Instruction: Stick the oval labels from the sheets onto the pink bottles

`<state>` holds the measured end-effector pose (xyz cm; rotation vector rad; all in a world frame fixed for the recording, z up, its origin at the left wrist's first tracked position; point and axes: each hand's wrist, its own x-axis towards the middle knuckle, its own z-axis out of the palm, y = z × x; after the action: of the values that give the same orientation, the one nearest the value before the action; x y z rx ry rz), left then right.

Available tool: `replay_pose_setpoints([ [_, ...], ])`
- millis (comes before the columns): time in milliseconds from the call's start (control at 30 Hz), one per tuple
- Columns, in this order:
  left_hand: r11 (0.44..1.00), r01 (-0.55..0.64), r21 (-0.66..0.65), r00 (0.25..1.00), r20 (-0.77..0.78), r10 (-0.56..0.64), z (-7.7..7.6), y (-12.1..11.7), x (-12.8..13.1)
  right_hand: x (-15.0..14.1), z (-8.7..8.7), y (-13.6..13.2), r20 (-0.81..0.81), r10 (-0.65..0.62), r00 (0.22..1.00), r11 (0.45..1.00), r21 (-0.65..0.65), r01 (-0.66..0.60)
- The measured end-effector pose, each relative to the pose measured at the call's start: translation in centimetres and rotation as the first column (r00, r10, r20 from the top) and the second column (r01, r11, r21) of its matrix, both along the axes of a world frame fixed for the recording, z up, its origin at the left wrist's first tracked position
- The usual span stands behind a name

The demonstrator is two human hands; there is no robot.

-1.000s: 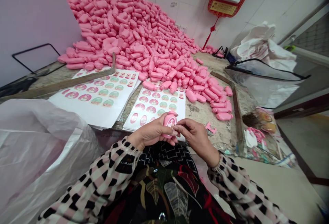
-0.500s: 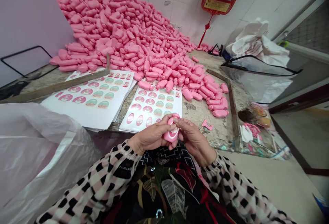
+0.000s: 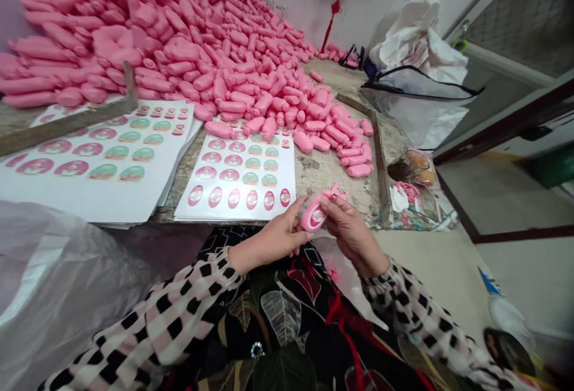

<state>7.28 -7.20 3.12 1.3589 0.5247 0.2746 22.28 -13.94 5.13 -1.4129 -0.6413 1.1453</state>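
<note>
A small pink bottle (image 3: 308, 220) with an oval pink-and-white label on its face is pinched by my right hand (image 3: 352, 229), thumb on top near the label. My left hand (image 3: 280, 235) is closed loosely around the bottle's lower end, its thumb below and fingers behind. Just beyond the bottle lies a pink T-shaped piece (image 3: 339, 191) on the table edge. Left of my hands rests a sheet of stickers (image 3: 242, 167), with oval labels in its front row. A second stack of sticker sheets (image 3: 98, 191) lies farther left.
A large heap of pink bottles (image 3: 188, 38) covers the back of the table. Wooden strips (image 3: 381, 170) edge the work area. A clear bag (image 3: 412, 110) stands at the right, near a brush (image 3: 401, 169). A white plastic bag (image 3: 58, 265) fills the lower left.
The view has swung right and down. The bottle has tilted over toward the right, and its label now shows. My left fingers have come off the label area.
</note>
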Motion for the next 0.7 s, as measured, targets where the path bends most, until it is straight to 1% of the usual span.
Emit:
replay_pose_setpoints([
  [67, 1.0, 0.008, 0.028, 0.998, -0.054, -0.007, -0.6, -0.1, 0.0, 2.3, -0.2, -2.3, 0.216, 0.036, 0.976, 0.999, -0.03, -0.03],
  [100, 0.999, 0.006, 0.039, 0.998, -0.07, -0.003, -0.9, 0.0, 0.0, 3.4, -0.7, -3.6, 0.309, 0.089, 0.947, 0.995, -0.076, -0.069],
  [133, 0.999, -0.003, 0.047, 0.997, -0.078, 0.006, -1.1, 0.1, 0.0, 4.4, -1.4, -5.0, 0.371, 0.168, 0.913, 0.981, -0.156, -0.117],
  [167, 0.999, -0.011, 0.05, 0.997, -0.077, 0.015, -1.3, 0.1, 0.0, 5.3, -2.4, -6.5, 0.41, 0.234, 0.881, 0.959, -0.245, -0.141],
  [233, 0.999, -0.022, 0.042, 0.998, -0.065, 0.025, -1.6, 0.3, 0.1, 6.6, -5.2, -9.4, 0.452, 0.306, 0.838, 0.915, -0.383, -0.128],
  [300, 0.999, -0.03, 0.025, 0.998, -0.051, 0.031, -1.8, 0.4, 0.2, 7.3, -8.1, -12.0, 0.474, 0.412, 0.779, 0.846, -0.516, -0.134],
  [333, 0.999, -0.035, 0.017, 0.998, -0.047, 0.035, -1.9, 0.4, 0.2, 7.5, -9.2, -12.9, 0.489, 0.443, 0.751, 0.809, -0.58, -0.099],
  [367, 0.999, -0.038, 0.012, 0.998, -0.045, 0.038, -2.0, 0.4, 0.2, 7.5, -10.0, -13.6, 0.517, 0.473, 0.713, 0.773, -0.632, -0.055],
  [400, 0.999, -0.041, 0.012, 0.998, -0.048, 0.041, -2.1, 0.3, 0.2, 7.5, -10.4, -13.8, 0.547, 0.498, 0.672, 0.747, -0.665, -0.013],
  [433, 0.999, -0.039, 0.014, 0.998, -0.055, 0.039, -2.1, 0.3, 0.2, 7.4, -10.3, -13.7, 0.57, 0.52, 0.636, 0.735, -0.678, 0.007],
  [467, 0.999, -0.035, 0.021, 0.997, -0.067, 0.037, -2.2, 0.2, 0.1, 7.3, -9.8, -13.1, 0.579, 0.536, 0.614, 0.742, -0.67, -0.016],
  [500, 0.999, -0.031, 0.033, 0.996, -0.078, 0.034, -2.2, 0.2, 0.1, 7.1, -8.8, -12.1, 0.571, 0.541, 0.617, 0.765, -0.639, -0.081],
  [533, 0.998, -0.032, 0.046, 0.996, -0.086, 0.035, -2.1, 0.1, 0.1, 6.9, -7.5, -10.7, 0.548, 0.534, 0.644, 0.797, -0.58, -0.167],
  [567, 0.998, -0.037, 0.058, 0.995, -0.089, 0.042, -2.0, 0.0, 0.1, 6.7, -6.1, -9.0, 0.513, 0.518, 0.684, 0.831, -0.493, -0.259],
  [600, 0.997, -0.047, 0.065, 0.995, -0.085, 0.052, -1.9, 0.0, 0.2, 6.5, -4.6, -7.0, 0.489, 0.477, 0.73, 0.869, -0.388, -0.308],
  [633, 0.996, -0.059, 0.068, 0.995, -0.078, 0.064, -1.8, -0.1, 0.2, 6.4, -3.1, -4.7, 0.504, 0.422, 0.754, 0.904, -0.298, -0.306],
  [667, 0.995, -0.07, 0.069, 0.995, -0.071, 0.075, -1.6, -0.1, 0.3, 6.4, -1.9, -2.3, 0.55, 0.382, 0.742, 0.924, -0.232, -0.304],
  [700, 0.994, -0.08, 0.07, 0.994, -0.068, 0.084, -1.5, -0.2, 0.3, 6.4, -0.9, 0.3, 0.62, 0.318, 0.717, 0.947, -0.175, -0.269],
])
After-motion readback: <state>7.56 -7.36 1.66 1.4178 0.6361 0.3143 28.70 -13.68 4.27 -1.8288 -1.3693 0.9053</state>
